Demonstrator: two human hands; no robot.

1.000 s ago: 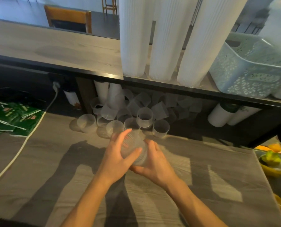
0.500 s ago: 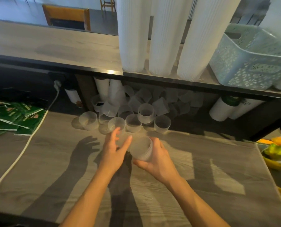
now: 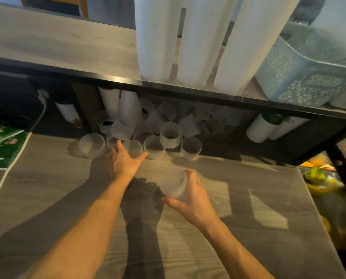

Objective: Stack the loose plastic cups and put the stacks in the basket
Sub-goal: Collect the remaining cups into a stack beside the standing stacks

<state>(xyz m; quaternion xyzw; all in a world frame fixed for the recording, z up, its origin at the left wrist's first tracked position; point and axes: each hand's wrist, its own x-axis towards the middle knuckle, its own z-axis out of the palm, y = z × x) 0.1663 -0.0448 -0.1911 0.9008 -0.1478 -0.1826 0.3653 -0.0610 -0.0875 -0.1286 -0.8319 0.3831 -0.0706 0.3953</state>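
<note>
Basket (image 3: 301, 77) cut off at right; far cups (image 3: 214, 119) perhaps blurred.

A white cord (image 3: 17, 158) runs down the left side of the wooden table (image 3: 248, 228), green packets (image 3: 1, 143) lie at the far left, and a chair (image 3: 55, 3) shows at the upper left.
</note>
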